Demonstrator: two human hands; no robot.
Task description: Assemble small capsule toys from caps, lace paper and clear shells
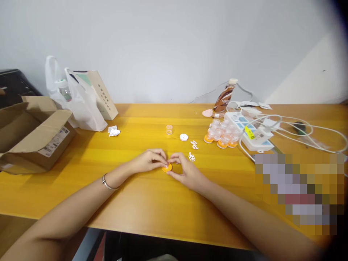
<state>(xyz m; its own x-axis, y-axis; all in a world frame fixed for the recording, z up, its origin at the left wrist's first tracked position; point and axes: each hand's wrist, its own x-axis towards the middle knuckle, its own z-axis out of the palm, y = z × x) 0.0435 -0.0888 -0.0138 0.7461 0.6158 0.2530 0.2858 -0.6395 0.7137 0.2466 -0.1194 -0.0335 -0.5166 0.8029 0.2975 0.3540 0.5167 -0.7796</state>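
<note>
My left hand (149,160) and my right hand (185,172) meet at the middle of the yellow table (141,203), fingertips pinched together on a small orange disc (167,168) with a pale piece on top. A silver bangle sits on my left wrist. Just right of my fingers lies a white wheel-shaped part (191,157), with two smaller white parts (194,145) beyond it. Farther back stand a white round cap (183,137) and a small clear cup (169,129).
A cluster of clear cups on orange bases (221,134) sits beside a white power strip (251,136) with trailing cables. A brown drink bottle (224,98) stands behind. An open cardboard box (32,134), plastic bag (78,101) and crumpled paper (113,131) occupy the left.
</note>
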